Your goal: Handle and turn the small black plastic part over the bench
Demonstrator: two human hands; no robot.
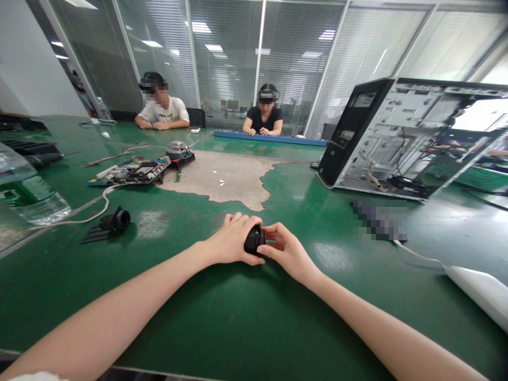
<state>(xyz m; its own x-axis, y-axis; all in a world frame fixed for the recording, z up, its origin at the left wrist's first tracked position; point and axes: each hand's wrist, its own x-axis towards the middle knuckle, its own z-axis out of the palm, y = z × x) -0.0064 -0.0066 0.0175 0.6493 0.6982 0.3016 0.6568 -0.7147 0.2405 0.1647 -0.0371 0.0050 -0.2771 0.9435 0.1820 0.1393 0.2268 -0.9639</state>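
Just above the green table, a small black rounded part (254, 241) with a stepped, ring-like right end sits between my two hands; its exact kind is not clear. My left hand (236, 238) wraps around its left side, fingers over the far side and thumb along the near side. From the right, my right hand (283, 247) pinches the ringed end between thumb and fingertips. Much of the part is hidden behind the fingers. Off to the left on the table lies a black plastic piece (109, 223) with a round opening and several thin prongs.
An open computer case (381, 137) stands at the right. A circuit board (133, 172) and a CPU cooler (179, 152) lie back left, near a water bottle (39, 193). A white box (478, 291) with a cable is at right. Two people sit across the table.
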